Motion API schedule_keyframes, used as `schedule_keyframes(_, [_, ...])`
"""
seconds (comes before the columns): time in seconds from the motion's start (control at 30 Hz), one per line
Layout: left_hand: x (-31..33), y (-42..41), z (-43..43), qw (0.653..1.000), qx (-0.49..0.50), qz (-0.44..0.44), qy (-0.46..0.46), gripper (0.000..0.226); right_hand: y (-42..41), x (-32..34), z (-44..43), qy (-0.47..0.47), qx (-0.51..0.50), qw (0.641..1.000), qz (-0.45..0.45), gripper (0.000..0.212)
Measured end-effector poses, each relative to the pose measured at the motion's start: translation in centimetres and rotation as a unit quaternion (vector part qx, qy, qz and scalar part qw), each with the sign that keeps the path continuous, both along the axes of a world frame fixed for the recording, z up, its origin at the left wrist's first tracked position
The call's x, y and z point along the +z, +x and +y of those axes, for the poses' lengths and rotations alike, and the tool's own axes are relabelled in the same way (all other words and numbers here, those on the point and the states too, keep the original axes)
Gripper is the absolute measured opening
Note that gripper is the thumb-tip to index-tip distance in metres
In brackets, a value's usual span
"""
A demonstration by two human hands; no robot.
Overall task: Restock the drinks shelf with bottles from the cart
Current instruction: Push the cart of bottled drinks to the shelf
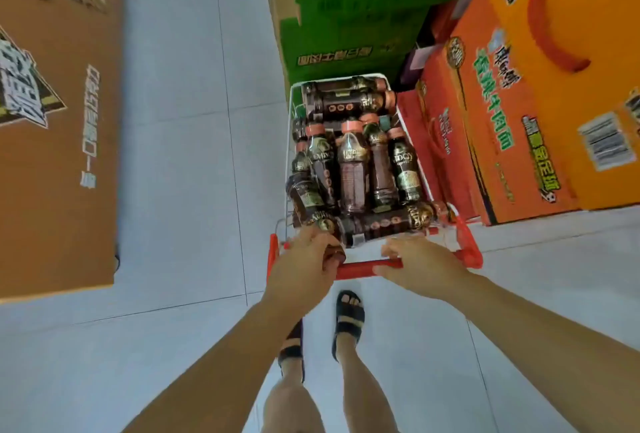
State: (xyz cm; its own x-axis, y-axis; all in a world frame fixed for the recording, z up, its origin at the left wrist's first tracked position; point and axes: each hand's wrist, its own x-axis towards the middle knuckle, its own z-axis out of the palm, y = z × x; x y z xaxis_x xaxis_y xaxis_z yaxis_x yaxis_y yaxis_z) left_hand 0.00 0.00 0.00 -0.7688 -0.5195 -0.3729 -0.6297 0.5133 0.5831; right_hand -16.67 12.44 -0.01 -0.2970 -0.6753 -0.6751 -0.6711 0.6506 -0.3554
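Note:
A small white wire cart (290, 142) with a red handle bar (356, 268) stands on the floor in front of me. It is full of several dark drink bottles (349, 169) with pink caps, some upright and some lying across. My left hand (304, 263) is at the cart's near left corner, its fingers curled over a dark bottle (335, 254) that lies by the handle. My right hand (419, 264) grips the red handle bar, thumb under it. No drinks shelf is in view.
Stacked green cartons (346, 17) stand just beyond the cart. Orange and red cartons (502, 121) line its right side. A large brown carton (59, 155) is on the left. Pale tiled floor (194, 121) runs between them. My sandalled feet (348, 318) are behind the cart.

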Motion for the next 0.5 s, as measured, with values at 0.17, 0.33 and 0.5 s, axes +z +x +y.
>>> schedule_keyframes(0.17, [-1.4,2.0,0.7,0.999,0.011,-0.021,-0.026,0.046,1.6,-2.1,1.5,-0.085,-0.007,0.992,0.096,0.031])
schedule_keyframes(0.33, [-2.9,3.3,0.8,0.999,0.010,0.007,-0.035,0.055,3.3,-2.9,2.2,-0.142,-0.066,0.980,0.121,0.027])
schedule_keyframes(0.5, [-4.1,6.9,0.8,0.996,-0.034,0.043,-0.065,0.060,7.2,-3.6,3.1,-0.166,-0.095,0.972,0.133,0.024])
